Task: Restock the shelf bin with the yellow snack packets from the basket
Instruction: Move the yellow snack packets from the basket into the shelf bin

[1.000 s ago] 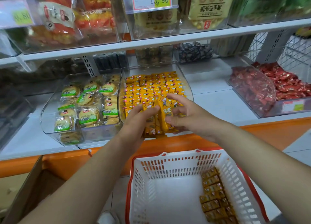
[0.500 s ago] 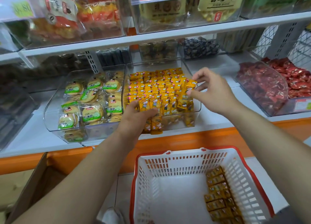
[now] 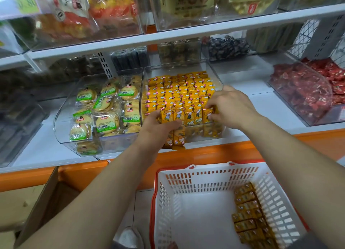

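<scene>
Since half a second ago the right hand (image 3: 231, 106) has been lowered from above the right side of the shelf bin (image 3: 217, 75) to its front row; the left hand (image 3: 158, 131) has been kept at the bin's front wall. A bunch of packets (image 3: 174, 138) is gripped by the curled fingers of the left hand, held against the front edge, the lower ends hanging below the palm; their long axes are set upright, printed faces turned toward the camera. A front-row packet (image 3: 207, 116) at the right end is pinched between the bent fingers and thumb of the right hand, likewise stood on end. Behind both hands the yellow snack packets (image 3: 183, 91) are ranged in rows, tops upward. Below, more packets (image 3: 248, 217) are laid flat in a line along the right wall of the basket (image 3: 205, 175).
</scene>
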